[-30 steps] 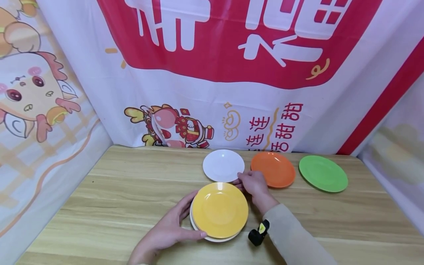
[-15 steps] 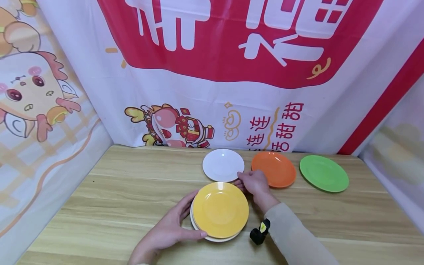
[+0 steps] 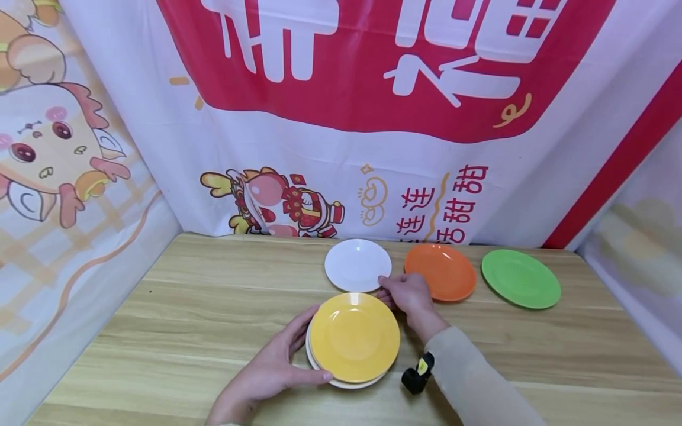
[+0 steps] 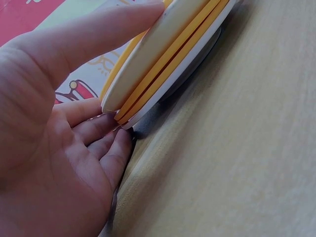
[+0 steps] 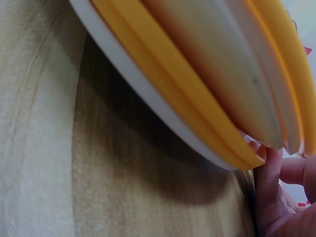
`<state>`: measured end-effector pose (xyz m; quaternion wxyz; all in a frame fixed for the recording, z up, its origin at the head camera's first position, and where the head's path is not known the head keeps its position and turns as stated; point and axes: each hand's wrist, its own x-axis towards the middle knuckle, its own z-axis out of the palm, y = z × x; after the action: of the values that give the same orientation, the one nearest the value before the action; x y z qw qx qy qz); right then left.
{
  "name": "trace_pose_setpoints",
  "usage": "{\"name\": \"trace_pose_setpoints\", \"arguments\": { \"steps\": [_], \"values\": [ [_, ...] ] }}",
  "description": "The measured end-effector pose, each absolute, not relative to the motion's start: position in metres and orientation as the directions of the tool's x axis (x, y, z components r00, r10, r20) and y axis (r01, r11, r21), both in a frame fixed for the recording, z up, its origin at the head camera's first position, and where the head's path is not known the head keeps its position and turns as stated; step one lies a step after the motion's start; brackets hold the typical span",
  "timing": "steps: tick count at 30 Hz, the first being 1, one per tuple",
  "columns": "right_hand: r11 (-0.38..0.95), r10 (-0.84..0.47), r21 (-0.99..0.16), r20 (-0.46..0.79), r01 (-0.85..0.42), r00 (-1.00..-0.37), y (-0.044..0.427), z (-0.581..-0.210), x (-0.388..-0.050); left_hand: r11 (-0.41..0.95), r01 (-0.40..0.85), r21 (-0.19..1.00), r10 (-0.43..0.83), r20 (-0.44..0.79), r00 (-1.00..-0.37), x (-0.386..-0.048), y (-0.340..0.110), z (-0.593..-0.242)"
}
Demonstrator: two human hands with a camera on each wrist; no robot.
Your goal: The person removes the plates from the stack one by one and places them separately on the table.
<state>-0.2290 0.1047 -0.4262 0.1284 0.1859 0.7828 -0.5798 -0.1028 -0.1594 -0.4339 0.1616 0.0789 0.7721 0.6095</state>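
Though a printed cloth backdrop (image 3: 362, 109) fills most of the head view, all the ware stands before it on a wood-grain table (image 3: 224, 307).

Stack of plates (image 3: 354, 338), one: near middle of table, yellow uppermost, with cream, yellow and white rims below. Probably the heaviest lot here; rigid, glossy, likely slick, its layers liable to slide if tipped. Best held low from two sides, thumb over the rim, fingers at the bottom edge.

Left hand (image 3: 277, 368), one: thumb parted from fingers by roughly the stack's depth, thumb over its near left rim, fingers bent at its edge; has hold of the stack.

Green plate (image 3: 521, 278), one: far right, well apart from the stack. Probably light and stiff; rim hold suits.

Orange plate (image 3: 440, 272), one: between green and white, partly hidden by the right hand. Handling presumably as green.

White plate (image 3: 358, 265), one: just beyond the stack. Likely light, stiff and slippery; material not certain, so treat as breakable. Take by the rim, thumb above, fingers below.

Right hand (image 3: 411, 296), one: nearly closed, fingertips at the white plate's near right rim, which it appears to pinch; reach beneath not visible.

Black wrist unit (image 3: 417, 376), one: at the right cuff.
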Motion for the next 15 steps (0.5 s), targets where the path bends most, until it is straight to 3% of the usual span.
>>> {"name": "trace_pose_setpoints", "arguments": {
  "steps": [15],
  "values": [
    [0.223, 0.152, -0.902, -0.342, 0.369, -0.927, 0.117, -0.415, -0.215, 0.226, -0.086, 0.970, 0.322, -0.158, -0.933, -0.103, -0.159, -0.434]
  ]
}}
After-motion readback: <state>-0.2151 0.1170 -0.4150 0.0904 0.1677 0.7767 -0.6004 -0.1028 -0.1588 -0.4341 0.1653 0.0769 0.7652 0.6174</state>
